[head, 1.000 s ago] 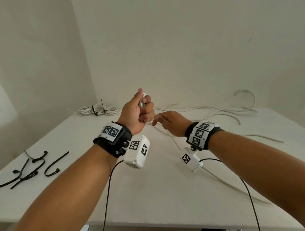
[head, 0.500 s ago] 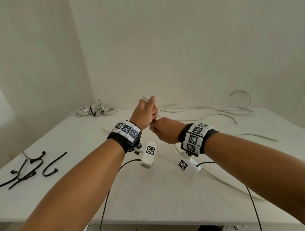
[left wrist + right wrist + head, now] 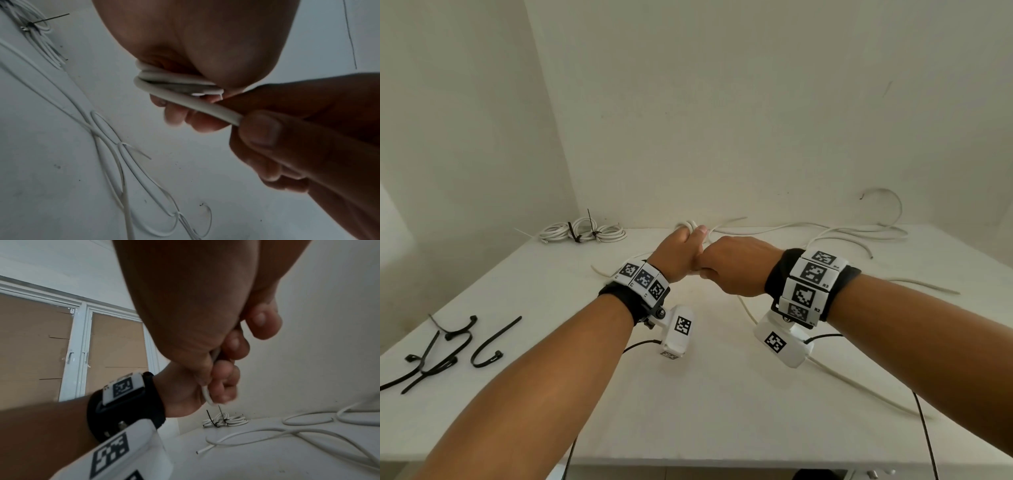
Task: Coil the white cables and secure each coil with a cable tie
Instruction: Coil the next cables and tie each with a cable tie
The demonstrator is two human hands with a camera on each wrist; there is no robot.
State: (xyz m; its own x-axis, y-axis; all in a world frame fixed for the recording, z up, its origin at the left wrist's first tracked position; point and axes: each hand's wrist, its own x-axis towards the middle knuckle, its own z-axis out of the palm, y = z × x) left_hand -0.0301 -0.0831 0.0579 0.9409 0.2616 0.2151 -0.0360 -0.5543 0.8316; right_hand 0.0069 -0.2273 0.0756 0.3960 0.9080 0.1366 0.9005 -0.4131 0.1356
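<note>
At centre frame, above the white table (image 3: pixel 705 394), the left hand (image 3: pixel 677 255) is fisted around several loops of white cable (image 3: pixel 164 78). The right hand (image 3: pixel 736 265) touches it, thumb and curled fingers pinching the strand leaving those loops. Wristband tags read "R2" and "R3". A tied coil (image 3: pixel 583 233) lies upper left; loose black cable ties (image 3: pixel 445 349) lie at lower left.
</note>
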